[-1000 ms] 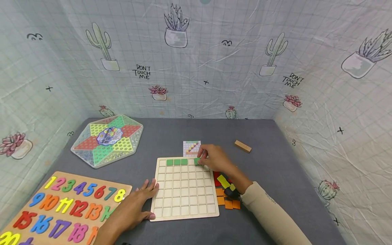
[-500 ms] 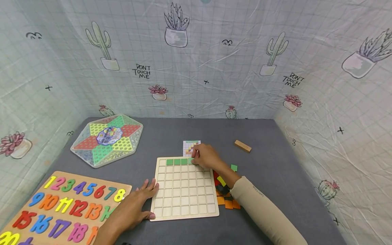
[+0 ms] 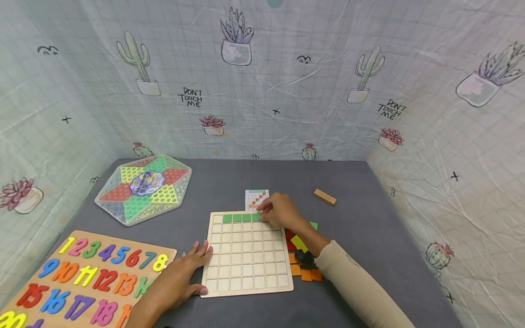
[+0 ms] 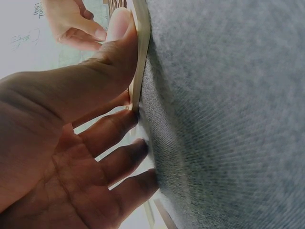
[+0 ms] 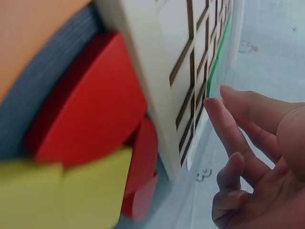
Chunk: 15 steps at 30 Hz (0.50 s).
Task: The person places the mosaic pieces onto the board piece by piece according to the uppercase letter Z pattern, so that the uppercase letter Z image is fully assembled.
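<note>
A square wooden grid board (image 3: 246, 255) lies on the grey table. Several green tiles (image 3: 237, 218) sit side by side in its far row. My right hand (image 3: 282, 212) is over that row at the rightmost green tile. In the right wrist view its thumb and fingertips (image 5: 213, 103) are close to the green edge, with a gap between them and nothing visibly held. My left hand (image 3: 180, 271) rests at the board's left edge, fingers extended; the left wrist view shows its thumb (image 4: 119, 26) against the board's rim. A small printed pattern card (image 3: 253, 199) lies behind the board, partly covered by my right hand.
Loose red, yellow (image 3: 299, 243), black and orange tiles (image 3: 306, 274) are heaped right of the board, with a green one (image 3: 313, 225) behind. A wooden block (image 3: 325, 197) lies farther back. Left are a number board (image 3: 92, 278) and a hexagonal Chinese checkers board (image 3: 143, 189).
The fourth green tile has slid left from under my right hand to join the other three. My right hand then drew slightly right, off it. My left hand stays put.
</note>
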Motion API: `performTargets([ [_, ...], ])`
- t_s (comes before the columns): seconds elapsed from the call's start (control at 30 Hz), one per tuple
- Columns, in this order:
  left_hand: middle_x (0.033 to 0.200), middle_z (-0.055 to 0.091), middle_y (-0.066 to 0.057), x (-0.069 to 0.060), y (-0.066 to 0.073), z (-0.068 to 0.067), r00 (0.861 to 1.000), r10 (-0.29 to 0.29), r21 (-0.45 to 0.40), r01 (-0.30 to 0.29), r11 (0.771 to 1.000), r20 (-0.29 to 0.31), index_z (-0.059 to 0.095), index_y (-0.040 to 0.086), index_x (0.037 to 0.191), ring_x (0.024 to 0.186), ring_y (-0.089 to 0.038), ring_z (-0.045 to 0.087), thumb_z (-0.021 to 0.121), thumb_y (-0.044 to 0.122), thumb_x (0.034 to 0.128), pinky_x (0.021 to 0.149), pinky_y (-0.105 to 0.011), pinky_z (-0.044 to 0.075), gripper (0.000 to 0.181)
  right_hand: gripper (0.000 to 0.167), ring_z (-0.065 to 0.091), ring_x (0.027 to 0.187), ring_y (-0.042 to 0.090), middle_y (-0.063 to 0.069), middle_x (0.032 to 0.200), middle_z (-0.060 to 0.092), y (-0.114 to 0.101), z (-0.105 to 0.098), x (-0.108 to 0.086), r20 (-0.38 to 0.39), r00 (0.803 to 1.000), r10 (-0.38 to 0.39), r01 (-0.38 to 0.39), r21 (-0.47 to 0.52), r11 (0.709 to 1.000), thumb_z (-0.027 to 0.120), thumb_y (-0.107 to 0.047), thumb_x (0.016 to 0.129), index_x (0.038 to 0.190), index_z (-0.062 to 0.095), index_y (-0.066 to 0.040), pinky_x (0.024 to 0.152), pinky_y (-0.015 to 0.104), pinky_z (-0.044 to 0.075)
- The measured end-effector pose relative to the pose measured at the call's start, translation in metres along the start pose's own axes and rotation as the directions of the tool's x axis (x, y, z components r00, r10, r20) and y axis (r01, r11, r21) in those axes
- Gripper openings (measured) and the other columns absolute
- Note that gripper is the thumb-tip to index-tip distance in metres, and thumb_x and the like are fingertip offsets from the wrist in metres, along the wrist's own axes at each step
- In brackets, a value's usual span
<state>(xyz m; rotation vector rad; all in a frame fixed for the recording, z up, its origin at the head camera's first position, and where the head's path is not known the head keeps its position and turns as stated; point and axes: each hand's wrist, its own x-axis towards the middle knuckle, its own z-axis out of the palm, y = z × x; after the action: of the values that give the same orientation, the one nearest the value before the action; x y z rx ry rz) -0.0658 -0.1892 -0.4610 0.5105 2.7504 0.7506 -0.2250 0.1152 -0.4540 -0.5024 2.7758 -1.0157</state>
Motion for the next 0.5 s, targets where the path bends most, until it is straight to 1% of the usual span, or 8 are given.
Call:
performTargets([
  [0.07,0.169,0.039,-0.017,0.0,0.0,0.0,1.0,-0.003,-0.004,0.003,1.0,-0.001,0.049,0.003,0.158,0.158,-0.046,0.032,0.093,0.026,0.0768,0.121,-0.07,0.034,0.095,0.018,0.067,0.083,0.015,-0.003,0.089,0.077,0.005,-0.005,-0.005,0.001,1.0,-0.006,0.006,0.022,1.0,0.085,-0.01,0.09,0.108,0.085,-0.013,0.07,0.028,0.055],
  [0.13,0.169,0.039,-0.017,0.0,0.0,0.0,1.0,-0.005,0.002,0.005,1.0,-0.002,0.049,0.003,0.158,0.158,-0.046,0.032,0.093,0.026,0.0765,0.121,-0.07,0.034,0.095,0.021,0.068,0.088,0.018,-0.002,0.09,0.076,0.01,-0.013,-0.011,-0.003,1.0,-0.014,0.014,0.022,1.0,0.084,-0.01,0.091,0.112,0.084,-0.012,0.069,0.029,0.053],
  [0.2,0.169,0.039,-0.016,0.001,0.0,0.001,1.0,-0.011,0.008,0.011,1.0,-0.004,0.049,0.004,0.158,0.159,-0.045,0.033,0.094,0.027,0.0758,0.121,-0.07,0.035,0.096,0.022,0.068,0.091,0.021,-0.002,0.089,0.076,0.017,-0.021,-0.018,-0.01,0.999,-0.031,0.031,0.006,0.999,0.083,-0.011,0.092,0.114,0.083,-0.011,0.068,0.03,0.052],
  [0.27,0.168,0.04,-0.016,0.001,0.0,0.001,1.0,-0.014,0.018,0.014,1.0,-0.009,0.05,0.005,0.157,0.158,-0.044,0.034,0.094,0.027,0.0746,0.12,-0.07,0.036,0.096,0.024,0.069,0.095,0.024,-0.001,0.09,0.076,0.024,-0.03,-0.025,-0.014,0.999,-0.031,0.031,-0.005,1.0,0.083,-0.011,0.093,0.117,0.082,-0.01,0.071,0.032,0.053],
  [0.37,0.168,0.041,-0.015,0.0,0.0,0.001,1.0,-0.016,0.022,0.016,1.0,-0.012,0.051,0.005,0.157,0.158,-0.044,0.034,0.094,0.028,0.0741,0.12,-0.07,0.036,0.097,0.029,0.07,0.098,0.028,0.0,0.093,0.076,0.035,-0.044,-0.038,-0.012,1.0,-0.009,0.009,-0.011,1.0,0.084,-0.012,0.092,0.12,0.08,-0.009,0.078,0.037,0.058],
  [0.43,0.168,0.041,-0.015,0.0,0.0,0.001,1.0,-0.013,0.018,0.013,1.0,-0.014,0.05,0.005,0.157,0.158,-0.044,0.033,0.094,0.028,0.0745,0.121,-0.07,0.036,0.097,0.031,0.07,0.1,0.029,0.001,0.096,0.076,0.042,-0.052,-0.045,-0.012,1.0,0.027,-0.027,-0.023,0.999,0.085,-0.013,0.091,0.121,0.079,-0.009,0.083,0.04,0.059],
  [0.5,0.168,0.04,-0.016,-0.001,0.0,0.001,1.0,-0.006,0.012,0.006,1.0,-0.015,0.05,0.004,0.158,0.158,-0.044,0.033,0.094,0.028,0.0752,0.121,-0.07,0.035,0.096,0.032,0.069,0.098,0.027,0.001,0.097,0.075,0.051,-0.059,-0.052,-0.017,0.998,0.053,-0.054,-0.053,0.997,0.086,-0.014,0.089,0.12,0.079,-0.01,0.082,0.039,0.059],
])
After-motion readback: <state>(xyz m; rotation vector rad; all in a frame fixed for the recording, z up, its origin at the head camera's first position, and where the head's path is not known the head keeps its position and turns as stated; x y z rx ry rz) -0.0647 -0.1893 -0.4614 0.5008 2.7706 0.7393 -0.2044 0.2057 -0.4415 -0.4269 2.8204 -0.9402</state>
